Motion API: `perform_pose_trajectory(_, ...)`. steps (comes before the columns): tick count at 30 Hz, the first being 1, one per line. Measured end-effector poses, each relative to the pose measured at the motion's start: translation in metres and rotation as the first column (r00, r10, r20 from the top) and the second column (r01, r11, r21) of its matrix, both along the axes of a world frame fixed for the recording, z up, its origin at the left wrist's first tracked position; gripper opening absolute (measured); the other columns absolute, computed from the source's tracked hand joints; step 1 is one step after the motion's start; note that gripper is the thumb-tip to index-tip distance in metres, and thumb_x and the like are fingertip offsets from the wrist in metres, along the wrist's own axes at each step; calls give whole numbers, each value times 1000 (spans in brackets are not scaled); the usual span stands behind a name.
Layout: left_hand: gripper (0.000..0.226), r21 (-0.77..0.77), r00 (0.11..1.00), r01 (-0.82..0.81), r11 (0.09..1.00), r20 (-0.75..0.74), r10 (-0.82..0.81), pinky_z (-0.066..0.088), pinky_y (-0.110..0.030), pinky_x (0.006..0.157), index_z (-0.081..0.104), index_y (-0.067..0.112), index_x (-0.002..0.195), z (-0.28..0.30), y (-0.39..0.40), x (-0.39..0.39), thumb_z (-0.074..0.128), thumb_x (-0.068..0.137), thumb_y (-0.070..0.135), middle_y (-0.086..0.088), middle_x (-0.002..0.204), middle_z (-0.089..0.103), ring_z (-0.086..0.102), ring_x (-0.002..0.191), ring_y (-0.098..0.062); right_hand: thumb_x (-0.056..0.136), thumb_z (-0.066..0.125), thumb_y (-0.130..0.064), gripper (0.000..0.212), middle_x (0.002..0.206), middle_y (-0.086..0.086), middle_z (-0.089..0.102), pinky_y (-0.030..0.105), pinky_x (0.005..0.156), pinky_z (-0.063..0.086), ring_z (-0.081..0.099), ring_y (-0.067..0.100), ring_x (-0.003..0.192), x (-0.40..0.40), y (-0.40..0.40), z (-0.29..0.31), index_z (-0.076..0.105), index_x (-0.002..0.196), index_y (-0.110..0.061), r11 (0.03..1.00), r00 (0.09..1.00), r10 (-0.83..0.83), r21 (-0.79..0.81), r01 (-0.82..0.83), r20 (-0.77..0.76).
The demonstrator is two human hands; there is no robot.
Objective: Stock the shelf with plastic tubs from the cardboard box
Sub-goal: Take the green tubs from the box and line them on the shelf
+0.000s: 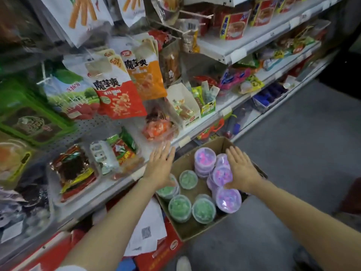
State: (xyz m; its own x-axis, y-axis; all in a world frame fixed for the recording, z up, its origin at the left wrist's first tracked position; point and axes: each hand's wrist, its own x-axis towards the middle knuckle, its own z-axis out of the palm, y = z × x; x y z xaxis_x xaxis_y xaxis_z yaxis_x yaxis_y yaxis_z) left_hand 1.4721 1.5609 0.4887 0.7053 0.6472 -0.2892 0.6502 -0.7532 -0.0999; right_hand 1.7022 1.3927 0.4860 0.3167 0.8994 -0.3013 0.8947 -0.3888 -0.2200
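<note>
An open cardboard box [197, 229] sits on the floor beside the shelving. Inside it stand several round plastic tubs: green-filled tubs [179, 207] on the left and purple-filled tubs [228, 199] on the right, some stacked. My left hand [161, 167] hovers flat, fingers straight, over the box's left edge near the white shelf [121, 182], above a green tub. My right hand [242, 171] is spread flat over the purple tubs, fingers straight, holding nothing.
The white shelves carry packed snack bags [76, 171] and boxes [187, 106]; more bags hang from pegs [119, 89] above. White papers [148, 229] and red cartons [164, 251] lie under the bottom shelf. Grey floor [293, 153] stretches right of the box.
</note>
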Motion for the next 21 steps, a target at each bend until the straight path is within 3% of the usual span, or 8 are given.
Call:
perform_pose_trajectory(2, 125, -63, 999, 37, 997, -30, -39, -4, -46, 123, -12, 13, 158, -44, -7, -10, 71, 78, 62, -10, 165, -20, -18, 152, -30, 48, 84, -61, 137, 155, 27, 21, 45, 118, 18, 24, 41, 144, -21, -1, -49, 21, 148, 9, 998, 997, 65, -24, -64, 36)
perform_pose_trajectory(4, 124, -133, 996, 67, 989, -54, -75, -2, -47, 125, -11, 13, 159, -86, -14, -22, 72, 78, 60, -10, 165, -18, -16, 153, -29, 9, 84, -66, 146, 132, 26, 57, 39, 106, 39, 59, 40, 118, -38, 0, -99, 50, 130, 8, 992, 998, 69, -109, -68, 2)
perform_pose_trajectory(5, 122, -162, 993, 86, 983, -63, -97, -2, -46, 125, -10, 12, 159, -106, -18, -28, 72, 80, 56, -11, 166, -17, -15, 153, -29, 8, 85, -64, 146, 133, 24, 56, 39, 107, 35, 59, 39, 118, -47, 2, -115, 50, 131, 8, 988, 997, 81, -136, -79, 14)
perform_pose_trajectory(8, 119, -273, 982, 135, 952, -90, -165, -14, -38, 119, -6, 11, 159, -158, -28, -45, 74, 80, 50, -9, 166, -14, -13, 153, -28, 49, 86, -52, 134, 158, 18, 15, 38, 117, 2, 18, 36, 146, -72, 9, -155, 18, 149, 7, 951, 990, 139, -279, -132, 6)
perform_pose_trajectory(11, 109, -365, 976, 166, 916, -71, -206, -12, -33, 119, -4, 13, 160, -199, -35, -49, 71, 85, 42, -6, 167, -10, -10, 154, -24, 10, 86, -59, 138, 137, 26, 52, 44, 103, 40, 53, 41, 124, -89, 14, -207, 57, 127, 8, 908, 990, 132, -394, -140, -47)
perform_pose_trajectory(15, 98, -422, 979, 189, 887, 7, -205, -7, -31, 122, -6, 12, 159, -237, -35, -43, 62, 94, 38, -5, 167, -13, -10, 154, -21, -5, 86, -47, 122, 111, 17, 71, 39, 85, 54, 69, 32, 101, -97, 25, -262, 73, 107, -2, 923, 972, 234, -315, -222, 3)
perform_pose_trajectory(18, 84, -420, 981, 193, 887, 105, -164, -4, -30, 122, -2, 14, 160, -258, -27, -31, 54, 99, 31, -2, 167, -10, -7, 154, -18, 42, 93, -40, 130, 152, 28, 29, 49, 117, 23, 31, 45, 139, -101, 38, -268, 29, 146, 6, 842, 940, 340, -442, -310, -12)
perform_pose_trajectory(21, 75, -403, 969, 188, 896, 226, -102, 16, -31, 120, 25, 8, 157, -281, -16, -20, 61, 92, 19, 2, 159, 7, 23, 152, -23, 70, 82, -33, 125, 160, 20, -11, 53, 118, -7, -3, 47, 145, -101, 38, -288, -9, 153, -14, 865, 941, 338, -393, -313, -7)
